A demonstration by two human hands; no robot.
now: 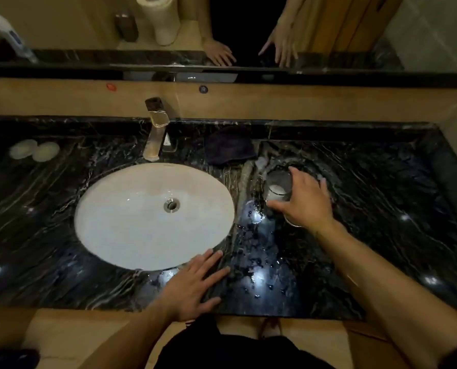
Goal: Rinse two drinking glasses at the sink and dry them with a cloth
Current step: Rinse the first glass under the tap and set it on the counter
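I am seeing right hand curling fingers round drinking glass, standing upright on black marble counter right of white oval basin. Second glass: hand is hiding it, cannot confirm. Left hand lying flat, fingers spread, on counter front edge. Dark cloth sitting behind glass, beside chrome faucet. Two pale round soaps far left. I am reading no legible writing.
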